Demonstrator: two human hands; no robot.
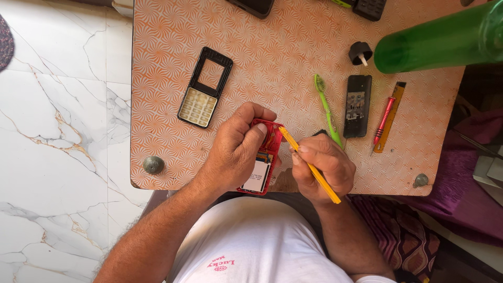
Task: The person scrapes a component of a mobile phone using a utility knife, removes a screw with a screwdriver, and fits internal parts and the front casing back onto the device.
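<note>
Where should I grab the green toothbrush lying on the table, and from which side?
Take the green toothbrush by its bare mid-handle, coming from above. It lies flat, bristle head toward the far edge; its near end runs close to the right hand, and the black phone back lies alongside it, so pinch across the handle.

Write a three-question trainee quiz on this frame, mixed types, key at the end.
1. True or false: the left hand grips the opened red phone body.
2. Which tool does the right hand hold? A) yellow tool B) green toothbrush C) red screwdriver
3. Fill in: the black front cover with the pale keypad lies on the table to the ____ of the hands in the picture.

Key: 1 true. 2 A; its tip meets the top of the phone body. 3 left, apart from both hands.
</note>
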